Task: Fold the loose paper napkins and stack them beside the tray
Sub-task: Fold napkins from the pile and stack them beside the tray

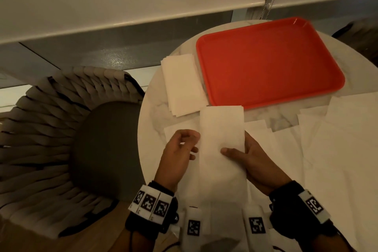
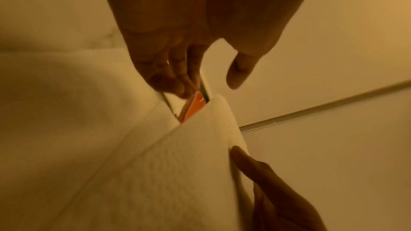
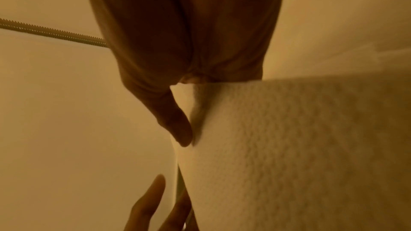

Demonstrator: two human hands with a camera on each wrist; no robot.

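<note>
Napkins dominate a round marble table (image 1: 155, 108), where loose sheets (image 1: 337, 139) lie spread across its right side, while a red tray (image 1: 270, 63) sits at the far edge; hard against the tray's left rim rests the finished stack (image 1: 184, 84) of folded sheets, its long axis running away from the person, parallel to that rim; nearer, one folded napkin (image 1: 222, 145) is held above the table as a long strip, its length likewise pointing from the person toward the tray, its far end just short of the tray's near rim; the stack lies ahead and to the left of it, on the left hand's side; the right hand (image 1: 255, 161) has the grip, thumb pressed on top of the strip and fingers beneath its right edge; the left hand (image 1: 180, 153), fingers loosely curled, sits just beside the strip's left edge and appears to hold nothing; judged from this, carrying the strip to the stack calls for a forward-left shift without turning it.
</note>
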